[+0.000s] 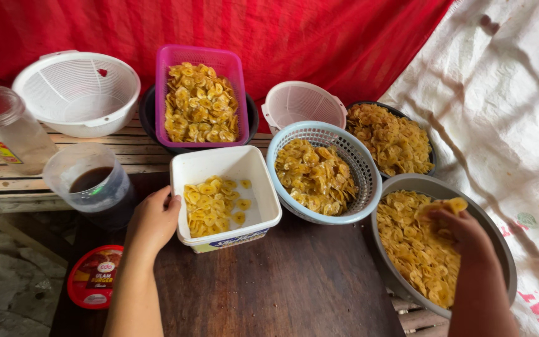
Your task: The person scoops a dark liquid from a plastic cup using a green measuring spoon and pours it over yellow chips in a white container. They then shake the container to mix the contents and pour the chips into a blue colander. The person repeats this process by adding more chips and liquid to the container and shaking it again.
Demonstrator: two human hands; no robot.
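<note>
My left hand (153,219) grips the left rim of a white square tub (262,187) that is partly filled with yellow banana chips (212,206). My right hand (461,229) is closed on a bunch of chips (445,206) and hovers over a grey round bowl (495,232) full of the same chips at the right. The tub stands on a dark wooden table (282,287).
A light blue basket (362,163) of chips sits beside the tub, with a purple basket (202,59) of chips, two empty white colanders (77,90) and a dark bowl of chips (394,138) behind. A cup of dark liquid (92,184), a clear jar (4,128) and a red lid (93,276) stand left.
</note>
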